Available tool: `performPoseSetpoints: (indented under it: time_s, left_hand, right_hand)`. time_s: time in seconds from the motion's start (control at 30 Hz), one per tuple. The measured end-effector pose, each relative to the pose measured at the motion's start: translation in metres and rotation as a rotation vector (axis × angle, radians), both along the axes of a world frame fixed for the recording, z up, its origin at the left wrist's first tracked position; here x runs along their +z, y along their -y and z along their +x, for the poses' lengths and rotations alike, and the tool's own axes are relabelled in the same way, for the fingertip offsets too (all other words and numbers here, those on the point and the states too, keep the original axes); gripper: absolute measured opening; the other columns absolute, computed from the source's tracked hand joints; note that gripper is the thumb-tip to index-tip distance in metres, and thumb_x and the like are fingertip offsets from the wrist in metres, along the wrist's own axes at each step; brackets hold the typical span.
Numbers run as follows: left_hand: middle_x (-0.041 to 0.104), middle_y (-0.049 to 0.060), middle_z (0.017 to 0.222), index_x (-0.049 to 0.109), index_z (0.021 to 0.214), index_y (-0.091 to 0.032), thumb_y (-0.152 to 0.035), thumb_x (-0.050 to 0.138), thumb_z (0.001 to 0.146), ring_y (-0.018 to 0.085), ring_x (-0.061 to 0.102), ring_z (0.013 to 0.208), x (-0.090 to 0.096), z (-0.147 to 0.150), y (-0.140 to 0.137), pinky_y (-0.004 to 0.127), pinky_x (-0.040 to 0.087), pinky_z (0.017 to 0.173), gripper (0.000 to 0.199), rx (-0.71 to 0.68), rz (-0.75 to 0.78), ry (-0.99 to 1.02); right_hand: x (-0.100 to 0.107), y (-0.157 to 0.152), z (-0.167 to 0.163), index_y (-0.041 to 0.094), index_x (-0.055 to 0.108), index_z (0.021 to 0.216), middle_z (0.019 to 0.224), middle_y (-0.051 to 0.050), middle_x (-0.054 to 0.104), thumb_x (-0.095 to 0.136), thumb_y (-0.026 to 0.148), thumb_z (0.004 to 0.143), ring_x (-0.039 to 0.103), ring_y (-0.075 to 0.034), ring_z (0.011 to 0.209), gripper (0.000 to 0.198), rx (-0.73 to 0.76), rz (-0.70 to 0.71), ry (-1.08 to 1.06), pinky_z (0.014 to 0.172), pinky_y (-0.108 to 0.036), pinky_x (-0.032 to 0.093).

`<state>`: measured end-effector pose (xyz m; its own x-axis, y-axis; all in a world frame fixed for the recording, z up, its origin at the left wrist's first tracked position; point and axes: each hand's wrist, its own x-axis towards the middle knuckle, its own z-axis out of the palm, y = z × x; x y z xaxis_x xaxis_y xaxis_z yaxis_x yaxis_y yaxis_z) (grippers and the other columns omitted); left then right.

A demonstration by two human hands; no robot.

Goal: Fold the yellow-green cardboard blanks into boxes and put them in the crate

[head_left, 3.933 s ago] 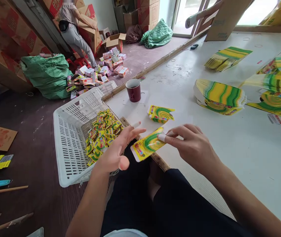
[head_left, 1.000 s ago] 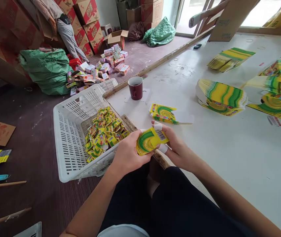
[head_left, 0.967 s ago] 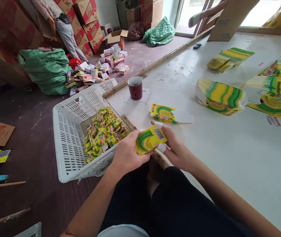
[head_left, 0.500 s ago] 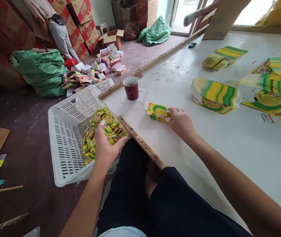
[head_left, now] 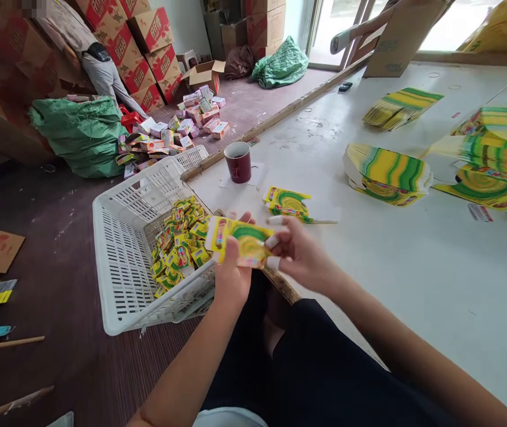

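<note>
A small yellow-and-green carton is held over the table's wooden edge, its printed face up. My left hand is closed round its left part, thumb on top. At its right end, my right hand grips with thumb and bent fingers, the index finger raised; white covers sit on those fingertips. Further up the table lies a stack of flat cartons in the same print. Left of my hands, a white plastic basket contains many small filled-looking yellow-and-green packs.
A dark red mug stands near the table edge. More carton stacks lie on the right. On the floor are a green sack, a pile of small boxes and stacked large boxes. A person stands at upper left.
My right hand has come off the stack toward me with one carton. My left hand has moved right from above the basket and closed on that carton.
</note>
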<state>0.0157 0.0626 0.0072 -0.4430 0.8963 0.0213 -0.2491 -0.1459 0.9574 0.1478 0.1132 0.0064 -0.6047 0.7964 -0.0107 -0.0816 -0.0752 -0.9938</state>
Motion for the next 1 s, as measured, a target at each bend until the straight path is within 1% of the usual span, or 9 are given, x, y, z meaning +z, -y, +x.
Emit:
performPoseSetpoints:
  time_s: [0.1, 0.2, 0.37, 0.53, 0.63, 0.73, 0.83, 0.9, 1.0]
  left_hand:
    - [0.057, 0.001, 0.074, 0.051, 0.091, -0.024, -0.077, 0.041, 0.082, 0.018, 0.062, 0.077, 0.015, 0.008, -0.006, 0.034, 0.053, 0.077, 0.054, 0.139, 0.075, 0.16]
    - [0.042, -0.004, 0.065, 0.047, 0.077, -0.024, -0.078, 0.054, 0.075, 0.012, 0.048, 0.06, 0.019, 0.014, -0.006, 0.026, 0.048, 0.064, 0.054, 0.209, 0.118, 0.233]
    - [0.06, -0.001, 0.081, 0.063, 0.089, -0.023, -0.082, 0.068, 0.057, 0.013, 0.057, 0.073, 0.005, 0.018, -0.001, 0.024, 0.051, 0.07, 0.068, 0.153, 0.106, 0.283]
    - [0.071, -0.002, 0.079, 0.071, 0.078, -0.021, -0.05, 0.084, 0.065, 0.012, 0.066, 0.075, -0.006, 0.015, 0.001, 0.023, 0.054, 0.076, 0.035, 0.126, 0.072, 0.243]
    - [0.074, -0.002, 0.079, 0.074, 0.081, -0.021, -0.049, 0.083, 0.067, 0.013, 0.069, 0.073, -0.011, 0.011, 0.002, 0.025, 0.056, 0.076, 0.032, 0.131, 0.031, 0.203]
    - [0.076, 0.002, 0.094, 0.074, 0.088, -0.021, -0.057, 0.074, 0.075, 0.017, 0.07, 0.09, -0.011, -0.005, 0.005, 0.027, 0.055, 0.083, 0.038, 0.108, 0.019, 0.079]
    - [0.069, 0.009, 0.122, 0.066, 0.115, -0.022, -0.073, 0.06, 0.076, 0.023, 0.063, 0.115, 0.001, -0.031, 0.01, 0.033, 0.049, 0.098, 0.065, 0.056, 0.05, -0.178]
    - [0.062, 0.011, 0.134, 0.059, 0.126, -0.021, -0.072, 0.069, 0.068, 0.027, 0.054, 0.128, 0.012, -0.042, 0.014, 0.039, 0.04, 0.11, 0.078, -0.065, 0.008, -0.463]
    - [0.062, 0.013, 0.131, 0.056, 0.125, -0.019, -0.052, 0.088, 0.053, 0.034, 0.054, 0.127, 0.023, -0.041, 0.016, 0.047, 0.041, 0.109, 0.085, -0.312, -0.209, -0.809]
  right_hand:
    - [0.009, 0.024, -0.007, 0.026, 0.041, 0.117, 0.083, 0.005, 0.054, 0.074, 0.028, 0.072, 0.054, -0.012, 0.069, 0.055, 0.183, -0.057, -0.124, 0.064, -0.026, 0.046]
    - [0.006, 0.03, -0.006, 0.025, 0.045, 0.115, 0.081, 0.005, 0.053, 0.079, 0.032, 0.071, 0.052, -0.013, 0.07, 0.056, 0.171, 0.017, -0.092, 0.064, -0.027, 0.044]
    - [-0.001, 0.021, 0.0, 0.025, 0.054, 0.106, 0.079, 0.004, 0.057, 0.078, 0.037, 0.074, 0.055, -0.014, 0.072, 0.042, -0.025, 0.02, -0.068, 0.066, -0.028, 0.047]
    - [0.001, 0.017, 0.004, 0.025, 0.056, 0.095, 0.076, 0.002, 0.063, 0.074, 0.047, 0.077, 0.061, -0.015, 0.068, 0.034, -0.066, -0.095, -0.145, 0.066, -0.03, 0.053]
    - [-0.005, 0.014, 0.007, 0.023, 0.056, 0.078, 0.07, 0.002, 0.062, 0.072, 0.046, 0.078, 0.06, -0.015, 0.064, 0.029, -0.111, -0.035, -0.067, 0.059, -0.029, 0.051]
    - [-0.01, 0.008, 0.014, 0.022, 0.06, 0.079, 0.068, 0.001, 0.062, 0.062, 0.033, 0.087, 0.056, -0.015, 0.062, 0.014, -0.234, 0.318, 0.125, 0.056, -0.028, 0.045]
    - [-0.008, 0.005, 0.023, 0.023, 0.066, 0.086, 0.077, -0.002, 0.07, 0.053, 0.014, 0.093, 0.058, -0.018, 0.072, 0.017, -0.336, 0.95, 0.387, 0.066, -0.032, 0.044]
    - [-0.004, 0.006, 0.024, 0.024, 0.067, 0.089, 0.086, -0.002, 0.075, 0.051, 0.01, 0.095, 0.059, -0.019, 0.078, 0.022, -0.299, 1.274, 0.483, 0.075, -0.034, 0.043]
    - [0.001, 0.013, 0.021, 0.025, 0.065, 0.094, 0.098, -0.001, 0.076, 0.052, 0.013, 0.096, 0.062, -0.019, 0.09, 0.017, -0.17, 1.448, 0.446, 0.094, -0.037, 0.042]
